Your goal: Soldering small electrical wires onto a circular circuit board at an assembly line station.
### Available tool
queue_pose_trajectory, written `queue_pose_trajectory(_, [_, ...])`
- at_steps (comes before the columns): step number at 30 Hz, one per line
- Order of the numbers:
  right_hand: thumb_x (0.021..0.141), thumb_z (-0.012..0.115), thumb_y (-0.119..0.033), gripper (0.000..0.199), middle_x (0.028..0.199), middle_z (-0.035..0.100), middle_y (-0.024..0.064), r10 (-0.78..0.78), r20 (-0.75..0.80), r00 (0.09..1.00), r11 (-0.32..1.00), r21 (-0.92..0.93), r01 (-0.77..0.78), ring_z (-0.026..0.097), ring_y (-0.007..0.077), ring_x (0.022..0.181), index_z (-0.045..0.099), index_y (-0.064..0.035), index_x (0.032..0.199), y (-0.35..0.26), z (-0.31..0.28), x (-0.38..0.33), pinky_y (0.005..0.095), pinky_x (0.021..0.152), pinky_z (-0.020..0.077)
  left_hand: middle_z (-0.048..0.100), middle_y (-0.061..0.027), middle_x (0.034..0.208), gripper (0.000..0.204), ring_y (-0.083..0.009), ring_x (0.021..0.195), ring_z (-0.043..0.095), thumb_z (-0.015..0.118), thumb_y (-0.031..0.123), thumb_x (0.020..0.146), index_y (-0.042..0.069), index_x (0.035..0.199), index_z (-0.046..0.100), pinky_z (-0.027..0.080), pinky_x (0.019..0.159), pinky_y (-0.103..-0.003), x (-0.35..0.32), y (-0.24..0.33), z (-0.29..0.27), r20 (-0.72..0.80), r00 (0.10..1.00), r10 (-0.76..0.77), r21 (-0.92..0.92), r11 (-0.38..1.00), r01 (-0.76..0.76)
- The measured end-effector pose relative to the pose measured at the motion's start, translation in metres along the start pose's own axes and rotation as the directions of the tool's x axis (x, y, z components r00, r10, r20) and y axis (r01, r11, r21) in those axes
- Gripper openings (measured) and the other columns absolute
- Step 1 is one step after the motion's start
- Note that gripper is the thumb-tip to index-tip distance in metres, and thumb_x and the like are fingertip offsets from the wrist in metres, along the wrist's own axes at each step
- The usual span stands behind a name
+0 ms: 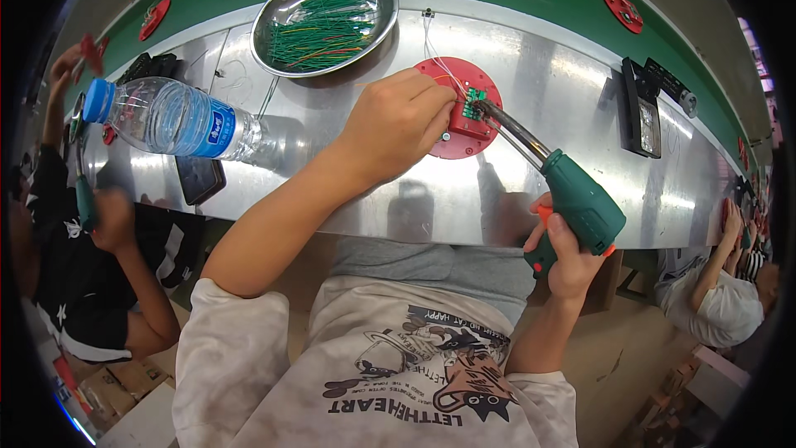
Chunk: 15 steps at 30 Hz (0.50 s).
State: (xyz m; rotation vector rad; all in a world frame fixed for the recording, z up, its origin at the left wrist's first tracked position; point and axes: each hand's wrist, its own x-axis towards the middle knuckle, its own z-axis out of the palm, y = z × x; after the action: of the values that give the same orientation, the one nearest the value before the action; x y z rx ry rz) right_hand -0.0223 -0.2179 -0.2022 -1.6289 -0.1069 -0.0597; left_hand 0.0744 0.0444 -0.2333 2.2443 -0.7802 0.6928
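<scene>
**Soldering gun meets a small board on its red holder**

Shiny steel workbench (414, 191) runs along a green belt, and at its middle sits a red round fixture (464, 120), the landmark here. Clamped on the fixture is a small green circuit board (474, 104), held level so it stays put. The left hand (398, 124) rests on the fixture's left side, fingers pinched, apparently on a thin wire, though that is too fine to confirm. From the fixture's lower right, the right hand (568, 257) is clenched around a green soldering gun (580, 199), tip at the board. Behind-left of the fixture stands a steel dish of wires (325, 21); further left lies a water bottle (178, 120).
</scene>
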Motion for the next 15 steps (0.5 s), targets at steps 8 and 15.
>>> queue_pose_trajectory(8, [0.090,0.063,-0.012,0.040,0.093,0.067,0.0176,-0.010,0.016,1.000,1.000,-0.005,0.010,0.061,0.0189,0.051,0.059,0.0082,0.124,-0.001,0.002,0.001,0.0277,0.046,0.0460,0.065,-0.0122,0.080,0.005,-0.0299,0.076,0.064,0.067,0.006,0.084,0.002,0.086,0.066,0.053,0.067,-0.041,-0.002,-0.002,0.003,-0.020,1.000,0.007,0.006,1.000,-0.007])
queue_pose_trajectory(15, [0.092,0.061,-0.015,0.037,0.090,0.066,0.0166,0.148,-0.002,0.989,0.989,0.029,-0.148,0.060,0.0195,0.050,0.060,0.0076,0.121,0.000,-0.009,0.005,0.0291,0.046,0.0477,0.065,-0.0121,0.080,0.004,-0.0299,0.076,0.064,0.067,0.006,0.084,0.002,0.085,0.066,0.053,0.067,-0.042,-0.002,-0.001,0.003,-0.029,1.000,0.003,0.013,1.000,-0.003])
